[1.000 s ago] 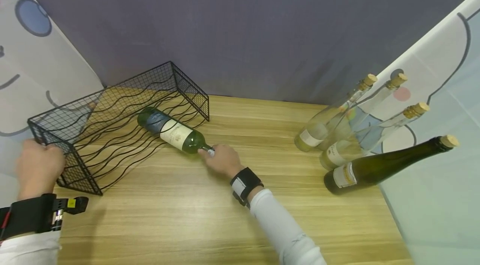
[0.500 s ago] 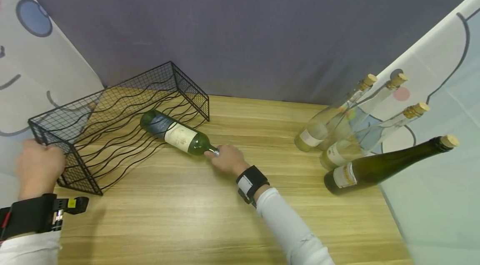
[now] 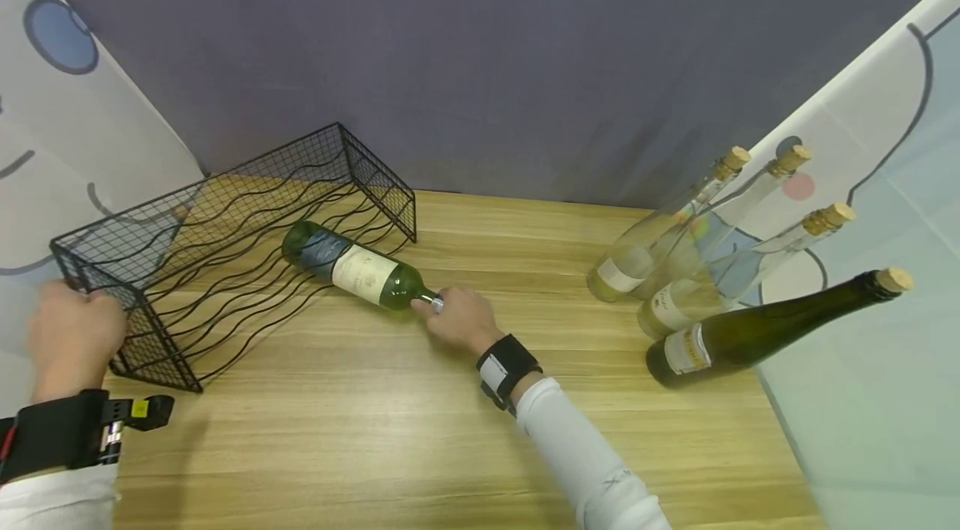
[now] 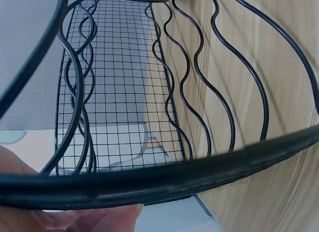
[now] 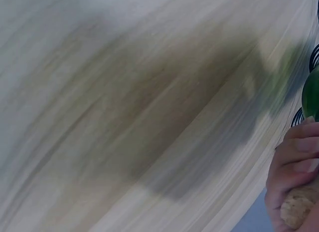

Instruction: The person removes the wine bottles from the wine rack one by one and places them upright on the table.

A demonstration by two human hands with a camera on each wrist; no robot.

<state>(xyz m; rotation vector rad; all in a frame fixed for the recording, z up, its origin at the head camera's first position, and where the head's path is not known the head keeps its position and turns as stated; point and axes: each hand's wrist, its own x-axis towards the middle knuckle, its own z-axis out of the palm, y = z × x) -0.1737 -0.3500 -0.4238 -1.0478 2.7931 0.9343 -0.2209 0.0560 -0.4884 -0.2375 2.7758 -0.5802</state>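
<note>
A black wire wine rack [image 3: 247, 205] with wavy rods stands at the left of the wooden table. Its near left end is gripped by my left hand [image 3: 77, 338], whose fingers curl round the frame; in the left wrist view a thick black bar [image 4: 164, 182] crosses over the fingers. Lying on the wavy rods is a green wine bottle [image 3: 365, 273], base inside the rack and neck pointing out to the right. My right hand [image 3: 465, 320] holds it by the neck. The right wrist view shows curled fingers [image 5: 294, 157] and the bottle's cork [image 5: 297, 209] below them.
To the right stand several corked bottles: clear ones with pale labels [image 3: 619, 273] and a dark green one [image 3: 750, 338] in front. A grey panel [image 3: 487, 55] rises behind the table [image 3: 360, 438], and patterned white sheets [image 3: 862, 147] border both sides.
The green bottle has slid slightly outward to the right along the rods, with my right hand on its neck, and its label has turned a little. My left hand keeps its grip on the rack.
</note>
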